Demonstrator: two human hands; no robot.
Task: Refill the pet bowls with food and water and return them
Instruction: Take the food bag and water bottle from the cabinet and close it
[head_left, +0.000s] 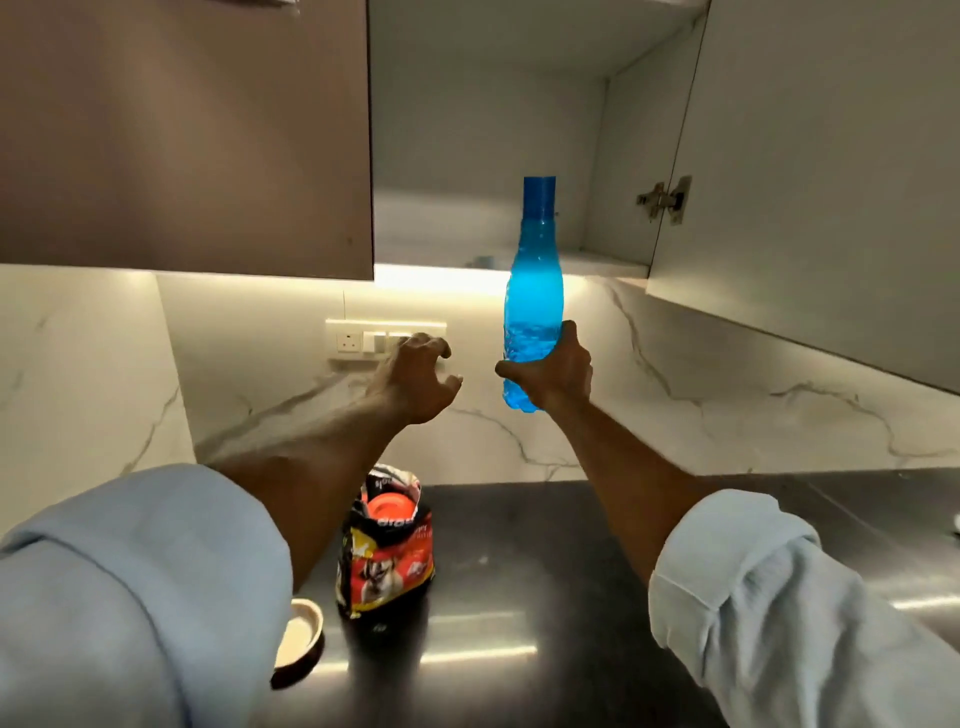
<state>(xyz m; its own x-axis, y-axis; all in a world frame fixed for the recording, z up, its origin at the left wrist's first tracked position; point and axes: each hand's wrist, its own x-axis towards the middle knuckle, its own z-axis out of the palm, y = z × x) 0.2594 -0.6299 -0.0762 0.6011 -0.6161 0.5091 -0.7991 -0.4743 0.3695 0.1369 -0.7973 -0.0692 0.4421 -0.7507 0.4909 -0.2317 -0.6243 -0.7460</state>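
Note:
My right hand (558, 371) grips the lower part of a blue translucent water bottle (534, 291), held upright in the air in front of an open wall cupboard (483, 156). Water shows in the bottle's lower half and a blue cap closes it. My left hand (415, 376) hovers just left of the bottle with curled, parted fingers and holds nothing. Down on the dark steel counter (545, 571) stands an open red and black pet food bag (387, 545) with something orange inside. A brown bowl with a pale inside (301, 634) sits at its left, partly hidden by my left sleeve.
The cupboard's door (810, 182) hangs open at the right, with its hinge (665, 200) showing. A closed brown cupboard door (182, 130) is at the left. A socket and switch plate (358, 340) sits on the marble backsplash behind my left hand.

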